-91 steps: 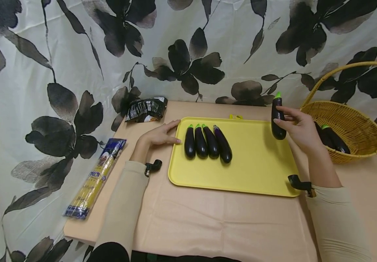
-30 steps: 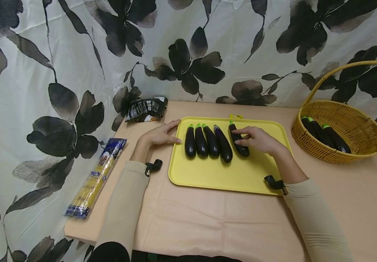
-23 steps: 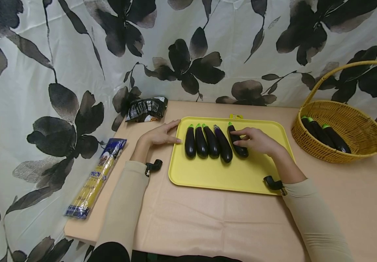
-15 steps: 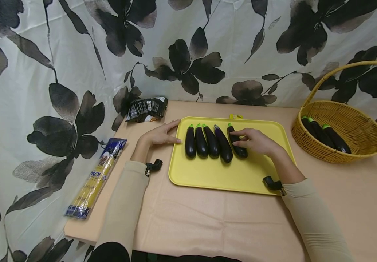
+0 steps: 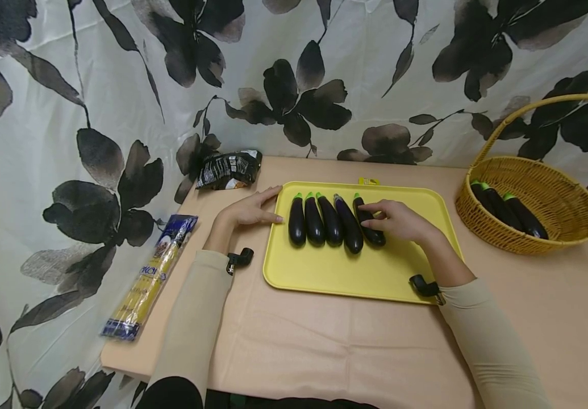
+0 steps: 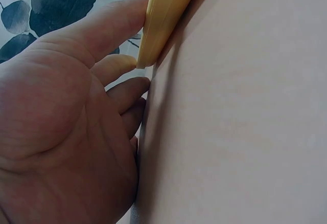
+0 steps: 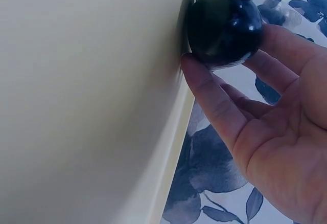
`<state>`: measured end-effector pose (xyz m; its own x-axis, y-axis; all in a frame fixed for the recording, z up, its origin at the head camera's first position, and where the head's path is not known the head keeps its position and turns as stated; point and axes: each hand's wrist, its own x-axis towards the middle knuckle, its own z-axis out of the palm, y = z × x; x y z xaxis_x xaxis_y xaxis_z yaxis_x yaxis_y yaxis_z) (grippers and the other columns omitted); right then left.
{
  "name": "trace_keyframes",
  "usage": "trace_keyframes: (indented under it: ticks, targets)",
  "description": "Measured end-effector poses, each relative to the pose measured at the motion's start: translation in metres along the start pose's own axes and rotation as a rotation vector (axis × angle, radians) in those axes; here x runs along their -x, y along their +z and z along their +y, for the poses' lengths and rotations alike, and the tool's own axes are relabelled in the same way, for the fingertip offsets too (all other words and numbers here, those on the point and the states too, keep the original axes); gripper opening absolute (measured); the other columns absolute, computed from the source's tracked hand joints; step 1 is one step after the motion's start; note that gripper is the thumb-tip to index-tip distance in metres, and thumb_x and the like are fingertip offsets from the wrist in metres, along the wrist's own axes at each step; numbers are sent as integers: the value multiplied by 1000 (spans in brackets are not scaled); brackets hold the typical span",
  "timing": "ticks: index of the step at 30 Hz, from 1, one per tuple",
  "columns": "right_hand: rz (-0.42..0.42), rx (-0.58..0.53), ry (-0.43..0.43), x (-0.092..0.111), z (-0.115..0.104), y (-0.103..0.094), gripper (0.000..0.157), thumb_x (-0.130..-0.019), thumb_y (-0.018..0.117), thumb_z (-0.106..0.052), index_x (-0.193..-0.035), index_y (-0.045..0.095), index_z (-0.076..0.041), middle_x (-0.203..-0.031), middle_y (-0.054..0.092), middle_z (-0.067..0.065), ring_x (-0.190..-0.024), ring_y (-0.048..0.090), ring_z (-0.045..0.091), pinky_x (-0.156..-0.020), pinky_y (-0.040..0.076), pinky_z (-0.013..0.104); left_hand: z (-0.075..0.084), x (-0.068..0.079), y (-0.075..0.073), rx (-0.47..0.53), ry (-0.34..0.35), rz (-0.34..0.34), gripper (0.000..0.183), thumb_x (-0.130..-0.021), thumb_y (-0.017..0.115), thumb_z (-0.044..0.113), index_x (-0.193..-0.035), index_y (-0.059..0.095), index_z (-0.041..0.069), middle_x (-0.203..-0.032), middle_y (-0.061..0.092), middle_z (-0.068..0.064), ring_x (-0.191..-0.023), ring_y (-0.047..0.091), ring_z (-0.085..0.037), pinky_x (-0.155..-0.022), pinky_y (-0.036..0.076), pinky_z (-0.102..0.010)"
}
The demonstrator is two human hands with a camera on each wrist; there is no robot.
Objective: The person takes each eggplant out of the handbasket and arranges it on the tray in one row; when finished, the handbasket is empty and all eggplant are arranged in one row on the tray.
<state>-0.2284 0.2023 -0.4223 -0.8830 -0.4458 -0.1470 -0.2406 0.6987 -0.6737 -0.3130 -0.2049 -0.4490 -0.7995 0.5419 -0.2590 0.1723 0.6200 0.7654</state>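
In the head view, several glossy dark eggplants (image 5: pixel 331 221) with green stem ends lie in a row on a yellow tray (image 5: pixel 324 272). The rightmost eggplant (image 5: pixel 360 211) tilts slightly, its stem end toward the left. My right hand (image 5: pixel 398 218) holds this one, thumb and fingers over its right side; the right wrist view shows the rounded end of the eggplant (image 7: pixel 225 29) between thumb and fingers. My left hand (image 5: pixel 247 210) rests at the tray's left edge with fingers extended, thumb and index touching the rim (image 6: pixel 168 19).
A wicker basket (image 5: pixel 572 187) with several eggplants (image 5: pixel 524 216) stands at the right. On the left lies a pack of spaghetti (image 5: pixel 150 278). A black packet (image 5: pixel 229 170) sits at the back left, and a small yellow packet (image 5: pixel 368 182) behind the tray.
My right hand has brought an eggplant from the tray's right side down into the row, then shifted it slightly left toward its neighbour. My left hand has not moved.
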Motion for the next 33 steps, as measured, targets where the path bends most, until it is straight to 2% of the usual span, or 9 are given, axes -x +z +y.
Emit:
trace_keyframes:
  ticks: [8,13,19,29,33]
  targets:
    - [-11,24,4,-1,0,2,54,-105,65,-28,-154,53,-9,-138,66,17,-113,63,29,-91,51,43,-2,-1,0,-5,-1,-1,105,-86,86,42,-168,22,27,-176,15,3,-163,4,-21,-133,5,-46]
    - [-8,14,-3,0,0,2,54,-105,65,-28,-154,52,-9,-148,60,18,-123,63,33,-100,52,50,-1,-1,0,-2,5,-1,106,-85,86,42,-168,22,27,-176,15,2,-163,4,-21,-133,5,-46]
    - [-8,11,-2,0,0,2,53,-105,64,-29,-153,53,-9,-149,58,18,-126,61,35,-104,50,54,-1,-1,0,-2,12,0,105,-86,86,42,-168,22,26,-176,15,1,-163,4,-22,-133,5,-46]
    - [-2,3,-8,0,0,1,55,-105,65,-31,-153,53,-8,-148,59,18,-123,63,34,-100,53,51,0,-1,0,7,5,4,106,-85,86,42,-168,22,27,-176,15,2,-163,5,-21,-133,5,-45]
    - [9,14,0,3,-1,-2,56,-105,64,-35,-153,53,-9,-144,61,17,-117,64,32,-94,53,47,-1,-2,0,4,6,4,106,-85,86,43,-168,22,28,-176,16,3,-163,5,-21,-133,5,-45]
